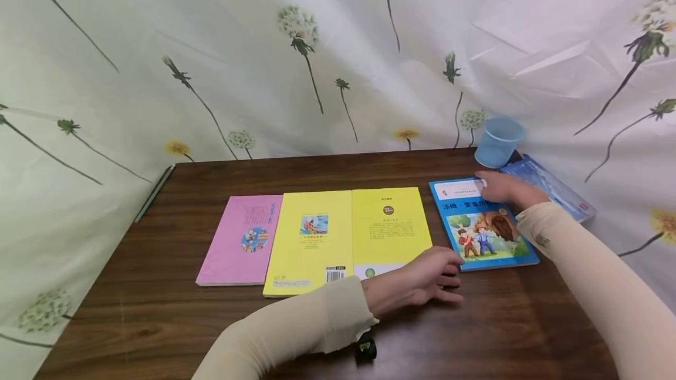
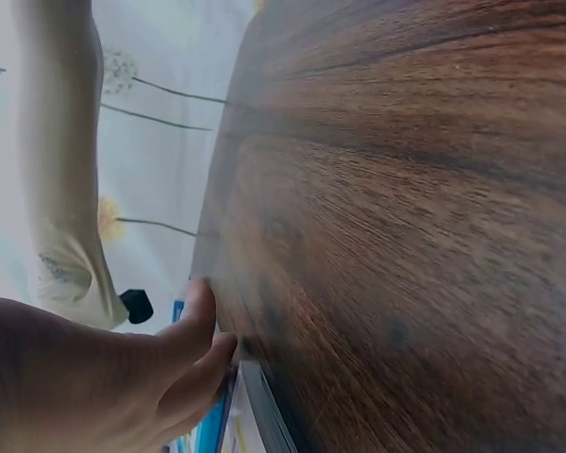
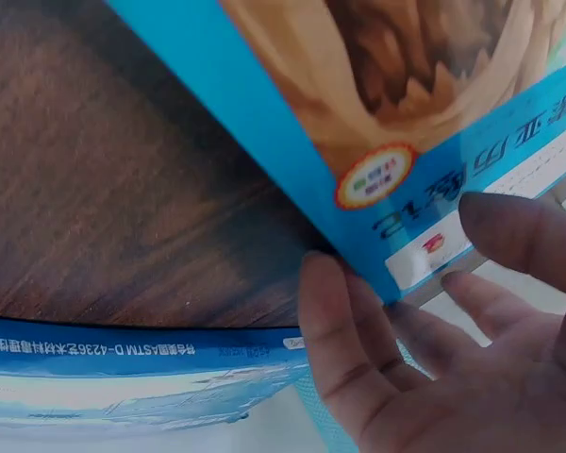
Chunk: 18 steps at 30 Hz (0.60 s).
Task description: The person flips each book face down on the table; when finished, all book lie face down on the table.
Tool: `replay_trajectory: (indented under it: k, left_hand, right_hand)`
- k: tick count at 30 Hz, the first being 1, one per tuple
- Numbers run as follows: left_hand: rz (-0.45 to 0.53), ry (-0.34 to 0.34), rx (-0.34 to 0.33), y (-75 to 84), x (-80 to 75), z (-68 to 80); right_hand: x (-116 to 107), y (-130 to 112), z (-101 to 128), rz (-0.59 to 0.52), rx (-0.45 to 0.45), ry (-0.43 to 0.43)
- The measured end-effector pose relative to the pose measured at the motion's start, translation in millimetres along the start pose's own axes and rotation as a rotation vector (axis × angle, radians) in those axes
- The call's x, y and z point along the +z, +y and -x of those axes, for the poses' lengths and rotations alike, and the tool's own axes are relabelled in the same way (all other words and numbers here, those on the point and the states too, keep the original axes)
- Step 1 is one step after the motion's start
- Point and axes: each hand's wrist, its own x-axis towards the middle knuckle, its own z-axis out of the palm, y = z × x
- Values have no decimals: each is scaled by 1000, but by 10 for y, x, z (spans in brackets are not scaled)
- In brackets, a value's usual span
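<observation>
A blue picture book (image 1: pixel 483 233) lies flat at the right of the brown table (image 1: pixel 158 309). My right hand (image 1: pixel 502 189) is at its far edge. In the right wrist view the thumb (image 3: pixel 519 236) lies on the cover of the blue book (image 3: pixel 292 123) and the fingers (image 3: pixel 340 330) curl under its edge, pinching it. My left hand (image 1: pixel 433 280) rests on the table with relaxed fingers. It sits between the near corners of the blue book and a yellow book (image 1: pixel 388 227). In the left wrist view its fingers (image 2: pixel 203 330) touch the table (image 2: pixel 406 236).
A second yellow book (image 1: pixel 311 239) and a pink book (image 1: pixel 243 239) lie in a row to the left. Another blue book (image 1: pixel 554 189) and a pale blue cup (image 1: pixel 499 141) sit at the back right corner. A flowered curtain surrounds the table.
</observation>
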Motion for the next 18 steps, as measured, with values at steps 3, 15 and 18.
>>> replay_trajectory:
  k: [3, 15, 18]
  left_hand:
    - [30, 6, -24, 13, -3, -5]
    - [126, 12, -72, 39, -15, -63]
    - [152, 14, -84, 39, -12, -52]
  right_hand:
    - [-17, -4, 0, -52, 4, -41]
    - [-39, 18, -2, -82, 60, -115]
    - [-50, 22, -19, -86, 87, -131]
